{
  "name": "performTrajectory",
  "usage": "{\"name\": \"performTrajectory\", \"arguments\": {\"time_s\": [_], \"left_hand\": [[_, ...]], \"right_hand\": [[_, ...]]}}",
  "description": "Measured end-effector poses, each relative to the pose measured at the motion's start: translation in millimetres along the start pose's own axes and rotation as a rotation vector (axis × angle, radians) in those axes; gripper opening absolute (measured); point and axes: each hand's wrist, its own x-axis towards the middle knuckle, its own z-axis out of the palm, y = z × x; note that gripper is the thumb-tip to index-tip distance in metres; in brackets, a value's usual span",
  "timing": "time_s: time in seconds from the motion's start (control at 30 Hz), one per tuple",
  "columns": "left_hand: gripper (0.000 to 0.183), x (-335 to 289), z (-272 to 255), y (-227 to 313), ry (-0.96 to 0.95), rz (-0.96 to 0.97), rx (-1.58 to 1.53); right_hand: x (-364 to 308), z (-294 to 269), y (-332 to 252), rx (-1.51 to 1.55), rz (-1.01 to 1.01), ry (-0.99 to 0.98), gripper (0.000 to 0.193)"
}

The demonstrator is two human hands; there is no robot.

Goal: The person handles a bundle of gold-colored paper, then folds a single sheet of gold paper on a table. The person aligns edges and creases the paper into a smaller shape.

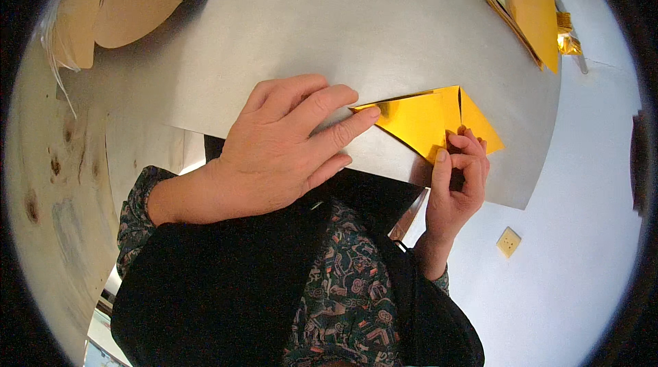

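A folded sheet of shiny gold paper point(419, 120) lies on the grey tabletop, tapering to a narrow point at its left and showing a fold line near its right part. My left hand point(284, 141) is spread palm down, with one fingertip resting on that left point. At the paper's near right edge, my right hand point(460, 175) pinches it between thumb and curled fingers. Those fingers partly hide the lower right of the paper.
A stack of gold and yellowish paper sheets point(528, 7) sits at the table's far right corner. Brown cardboard-like material point(140, 0) with clear plastic is at the far left. The grey table point(226, 52) ends just before my body; a socket point(508, 242) is on the white wall.
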Motion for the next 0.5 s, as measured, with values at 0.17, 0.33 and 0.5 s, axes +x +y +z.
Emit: {"name": "performTrajectory", "arguments": {"time_s": [0.17,0.33,0.5], "left_hand": [[0.055,0.1,0.5,-0.4,-0.021,-0.002,0.005],[0.056,1.5,-0.7,0.7,-0.052,-0.009,0.007],[0.057,0.9,-2.5,1.2,-0.064,-0.006,0.014]], "right_hand": [[0.8,-1.0,-0.4,0.009,-0.009,-0.009,0.015],[1.9,-1.5,0.3,-0.006,-0.009,-0.014,0.015],[2.4,-1.2,0.4,-0.003,-0.024,-0.016,0.016]]}}
